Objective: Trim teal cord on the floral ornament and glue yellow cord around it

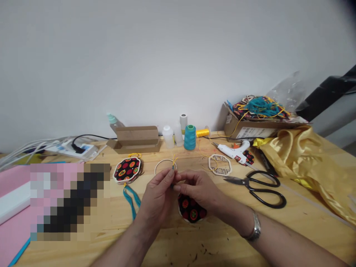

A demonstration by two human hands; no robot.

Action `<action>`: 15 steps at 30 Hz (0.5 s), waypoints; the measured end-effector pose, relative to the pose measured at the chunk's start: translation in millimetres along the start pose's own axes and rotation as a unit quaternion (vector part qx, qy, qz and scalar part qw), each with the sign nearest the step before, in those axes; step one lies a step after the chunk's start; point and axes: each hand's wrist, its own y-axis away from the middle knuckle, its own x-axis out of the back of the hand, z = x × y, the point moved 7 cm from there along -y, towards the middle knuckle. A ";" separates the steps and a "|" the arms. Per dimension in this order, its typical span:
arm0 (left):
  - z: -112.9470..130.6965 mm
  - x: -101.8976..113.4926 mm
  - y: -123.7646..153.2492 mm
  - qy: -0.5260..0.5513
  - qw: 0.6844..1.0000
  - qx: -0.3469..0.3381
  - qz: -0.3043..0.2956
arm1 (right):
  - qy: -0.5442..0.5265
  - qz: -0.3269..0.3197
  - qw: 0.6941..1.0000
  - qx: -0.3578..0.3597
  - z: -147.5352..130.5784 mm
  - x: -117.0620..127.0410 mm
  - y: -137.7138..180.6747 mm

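Note:
My left hand (158, 196) and my right hand (198, 191) meet at the middle of the wooden table (222, 241), fingers pinched together on a thin yellow cord (174, 161) that sticks up between the fingertips. Under my right hand lies a black fabric piece with red and orange flowers (191, 211). A thin ring (164, 165) lies just behind my fingers. A stack of similar flowered pieces (128, 170) with a teal tassel (132, 198) sits to the left.
Black scissors (258, 187), a white glue gun (233, 151) and a wooden lattice cutout (220, 164) lie to the right. Teal thread cone (190, 137), yellow spool (203, 132) and small bottles stand at the back. Yellow satin cloth (306, 159), a cardboard box (250, 128) and a power strip (75, 148) line the edges.

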 end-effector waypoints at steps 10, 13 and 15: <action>-4.9 -0.6 -3.1 0.023 0.999 0.031 0.004 | 0.008 0.011 0.999 0.051 -5.4 0.0 0.3; -6.1 -1.4 -4.8 0.018 0.999 0.035 -0.010 | -0.001 0.036 0.998 0.044 -1.3 5.3 -1.7; -5.2 -1.8 -5.3 0.013 0.999 0.031 -0.016 | 0.008 0.044 0.998 0.044 -1.0 7.5 -1.9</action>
